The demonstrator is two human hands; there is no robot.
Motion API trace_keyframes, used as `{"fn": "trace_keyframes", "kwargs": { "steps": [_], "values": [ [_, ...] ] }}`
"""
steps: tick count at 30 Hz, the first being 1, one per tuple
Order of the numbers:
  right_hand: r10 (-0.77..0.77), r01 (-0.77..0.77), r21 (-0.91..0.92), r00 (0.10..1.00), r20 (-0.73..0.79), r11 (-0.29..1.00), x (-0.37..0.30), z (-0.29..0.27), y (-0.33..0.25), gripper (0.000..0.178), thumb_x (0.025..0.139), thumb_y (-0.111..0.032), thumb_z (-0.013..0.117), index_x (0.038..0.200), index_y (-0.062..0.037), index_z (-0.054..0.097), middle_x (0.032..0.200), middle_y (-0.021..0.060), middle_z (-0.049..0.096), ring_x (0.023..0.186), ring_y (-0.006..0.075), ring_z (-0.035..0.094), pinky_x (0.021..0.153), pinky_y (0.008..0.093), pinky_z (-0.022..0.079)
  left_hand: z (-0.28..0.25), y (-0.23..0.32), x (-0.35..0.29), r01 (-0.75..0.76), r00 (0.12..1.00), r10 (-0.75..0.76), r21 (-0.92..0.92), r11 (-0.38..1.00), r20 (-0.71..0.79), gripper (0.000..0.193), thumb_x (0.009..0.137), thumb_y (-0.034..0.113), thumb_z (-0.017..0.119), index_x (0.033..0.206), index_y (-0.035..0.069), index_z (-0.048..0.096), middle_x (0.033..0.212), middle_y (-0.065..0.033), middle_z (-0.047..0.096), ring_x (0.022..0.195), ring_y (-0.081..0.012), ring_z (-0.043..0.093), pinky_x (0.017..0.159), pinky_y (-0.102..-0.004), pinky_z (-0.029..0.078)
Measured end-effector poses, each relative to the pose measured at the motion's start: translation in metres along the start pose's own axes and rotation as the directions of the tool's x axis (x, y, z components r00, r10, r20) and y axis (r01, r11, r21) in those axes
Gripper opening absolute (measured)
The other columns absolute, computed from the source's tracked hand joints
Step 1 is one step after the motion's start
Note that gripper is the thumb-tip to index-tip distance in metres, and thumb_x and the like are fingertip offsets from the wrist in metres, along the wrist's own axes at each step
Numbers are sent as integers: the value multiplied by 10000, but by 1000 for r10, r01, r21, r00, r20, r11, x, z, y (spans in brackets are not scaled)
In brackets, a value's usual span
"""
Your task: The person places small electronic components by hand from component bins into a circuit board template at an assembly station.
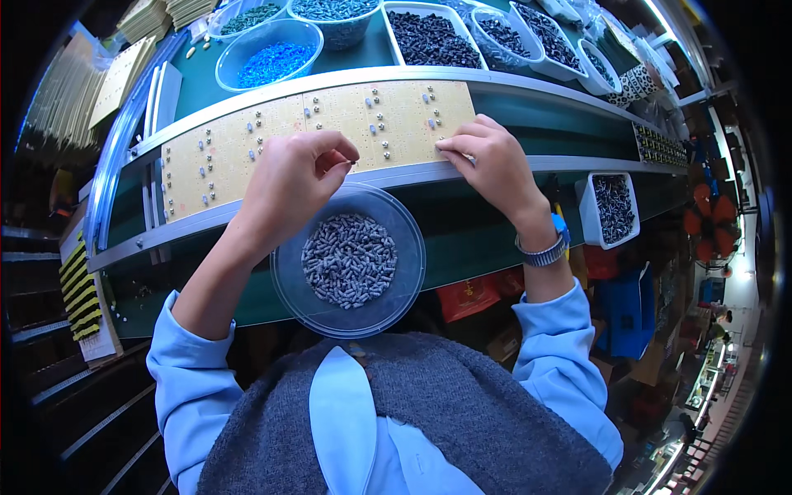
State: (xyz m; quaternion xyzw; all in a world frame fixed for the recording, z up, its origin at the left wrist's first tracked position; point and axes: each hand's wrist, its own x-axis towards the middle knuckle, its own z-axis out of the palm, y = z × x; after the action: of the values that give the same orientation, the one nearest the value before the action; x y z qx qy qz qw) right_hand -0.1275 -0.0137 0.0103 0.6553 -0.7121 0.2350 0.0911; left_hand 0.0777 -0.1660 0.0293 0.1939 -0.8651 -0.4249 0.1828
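Fingers of the left hand (289,186) pinch closed on a tiny dark component (353,162), held just above the tan circuit board (223,144) on its rail. The right hand (491,161) rests on the board's near edge, fingertips pressed together on another small part. A clear round dish (285,280) of grey components sits below, between both wrists.

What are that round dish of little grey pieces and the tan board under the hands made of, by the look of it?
The round dish looks like clear plastic: the green bench shows through its thin, glossy wall. The tan board seems a matte laminate circuit panel, flat and stiff, dotted with small mounted parts. The grey pieces look like dull moulded plastic, though that is uncertain.
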Motion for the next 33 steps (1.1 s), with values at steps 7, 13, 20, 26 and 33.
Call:
{"fn": "trace_keyframes", "kwargs": {
  "steps": [7,13,20,26,33],
  "values": [
    [-117,116,14,986,117,993,9,-3,11,43,736,-58,670,747,-16,675,775,48,639,691,188,529,691,276,462,9,3,12,51,996,-55,69,996,71,118,743,-36,618,850,-38,667,701,-89,645,591,-126,568,568,-218,473],
    [-163,171,-41,976,145,984,12,-5,9,108,773,-114,649,702,-33,659,777,43,637,711,181,546,713,273,474,18,-1,16,51,996,-58,115,992,62,116,741,-21,625,846,-40,671,695,-97,646,579,-129,567,541,-216,467],
    [-213,241,-240,968,137,940,11,-5,-6,125,744,-105,678,831,-20,646,795,68,614,696,199,536,692,288,460,22,-4,20,72,996,-78,132,989,40,124,725,-4,622,832,-40,672,668,-106,645,533,-148,558,521,-238,464],
    [-279,274,225,960,-10,935,-6,2,-81,156,753,-125,671,880,-50,621,790,49,598,677,180,528,662,297,454,27,-3,22,58,998,-60,157,986,8,138,697,18,598,801,-38,670,629,-115,642,469,-189,548,505,-291,464],
    [-396,366,221,911,111,904,-12,18,-108,49,779,-114,613,797,-73,596,751,42,582,676,171,527,673,284,452,31,-3,24,19,1000,-15,183,983,-23,123,688,12,603,779,-40,666,607,-114,631,451,-186,527,479,-294,445]
  ]
}}
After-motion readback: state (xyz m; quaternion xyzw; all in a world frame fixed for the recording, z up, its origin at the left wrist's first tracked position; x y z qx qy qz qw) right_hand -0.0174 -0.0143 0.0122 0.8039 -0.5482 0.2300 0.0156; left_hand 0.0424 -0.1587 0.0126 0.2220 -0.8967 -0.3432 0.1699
